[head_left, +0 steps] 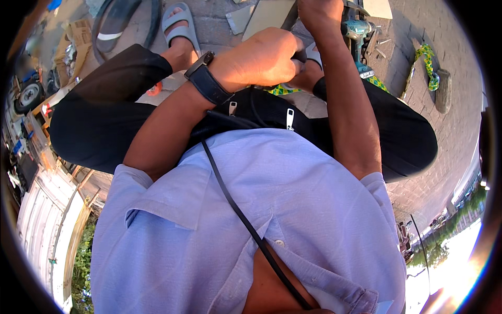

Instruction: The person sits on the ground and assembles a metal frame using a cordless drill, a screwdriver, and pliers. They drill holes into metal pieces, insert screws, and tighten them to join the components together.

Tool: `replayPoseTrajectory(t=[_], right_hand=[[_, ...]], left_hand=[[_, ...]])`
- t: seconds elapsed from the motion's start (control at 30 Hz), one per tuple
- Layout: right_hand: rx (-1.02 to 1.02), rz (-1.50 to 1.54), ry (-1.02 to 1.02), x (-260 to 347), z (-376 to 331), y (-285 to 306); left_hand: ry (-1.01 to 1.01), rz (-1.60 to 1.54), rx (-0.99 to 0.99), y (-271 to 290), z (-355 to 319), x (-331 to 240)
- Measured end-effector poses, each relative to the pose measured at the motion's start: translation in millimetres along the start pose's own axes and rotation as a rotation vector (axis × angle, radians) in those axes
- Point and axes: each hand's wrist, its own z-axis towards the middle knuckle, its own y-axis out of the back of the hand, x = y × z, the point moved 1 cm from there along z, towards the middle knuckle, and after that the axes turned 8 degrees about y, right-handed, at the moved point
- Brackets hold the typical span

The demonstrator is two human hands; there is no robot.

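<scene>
My left hand, with a dark watch on its wrist, is closed above my crossed legs. Its fingers curl round a small dark thing that is mostly hidden. Further off and to the right, my right hand is closed too and partly cut off by the top edge; what it grips does not show. Between and beyond the hands lies a flat beige board, with a dark strip along its right side. A teal cordless drill stands just right of my right forearm.
A green and yellow patterned cloth strip lies on the paving at right, beside a grey oblong block. Black rubber loops and a cardboard box are at far left, near a small wheel. My sandalled foot rests ahead.
</scene>
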Motion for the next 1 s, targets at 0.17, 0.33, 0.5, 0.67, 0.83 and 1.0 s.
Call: replayPoseTrajectory(t=[0.17,0.33,0.5,0.67,0.83,1.0], right_hand=[[0.044,0.079,-0.024,-1.2,3.3,-2.7],[0.070,0.159,0.006,1.8,6.0,-10.0],[0.118,0.249,-0.138,11.7,19.7,-17.1],[0.097,0.258,-0.057,11.1,26.2,-32.0],[0.110,0.307,-0.019,13.8,38.0,-52.3],[0.118,0.285,0.064,10.3,47.9,-74.5]], left_hand=[[-0.087,-0.112,0.217,-34.0,7.7,12.9],[-0.123,-0.143,0.206,-19.8,8.8,25.8],[0.014,-0.239,0.400,-9.7,-0.6,23.1],[0.175,-0.586,0.348,-22.3,-9.3,54.6],[0.305,-0.980,0.260,-31.9,-24.2,70.9],[0.417,-0.900,-0.031,-39.5,-34.8,89.8]])
